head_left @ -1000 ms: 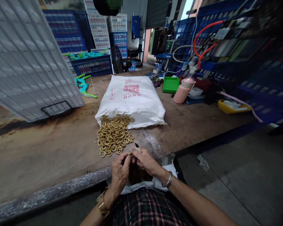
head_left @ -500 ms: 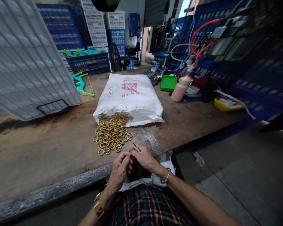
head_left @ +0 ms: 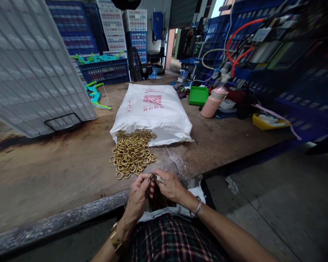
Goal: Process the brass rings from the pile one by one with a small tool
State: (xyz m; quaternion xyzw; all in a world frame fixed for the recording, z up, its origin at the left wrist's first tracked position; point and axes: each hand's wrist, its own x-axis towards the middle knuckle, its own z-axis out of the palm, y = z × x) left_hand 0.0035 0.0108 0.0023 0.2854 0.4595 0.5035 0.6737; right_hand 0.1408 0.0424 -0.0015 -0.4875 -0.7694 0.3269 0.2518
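My left hand (head_left: 139, 191) pinches a brass-coloured ring (head_left: 150, 176) between thumb and forefinger, above the table's front edge. Close on its right, my right hand (head_left: 171, 186) is closed around a small knife (head_left: 159, 178) with a pale handle; its blade is mostly hidden now. The fingertips of both hands nearly meet at the ring. Below them, an open bag (head_left: 164, 210) on my lap holds dark brown pieces, too shadowed to make out singly. Just beyond my hands lies a heap of similar rings (head_left: 132, 149), spilling from the mouth of a white woven sack (head_left: 155, 120).
A tall white crate (head_left: 41, 69) stands at the left, beside a turquoise toy bow (head_left: 96, 96). Toward the right are a green tray (head_left: 198, 95), a pink bottle (head_left: 211, 104) and a yellow tray (head_left: 269, 123). The wooden table (head_left: 57, 182) has a plastic-wrapped front edge.
The knife has turned within my right hand, so its blade no longer points up and away. My left hand keeps its pinch on the ring. The whole view has shifted slightly.
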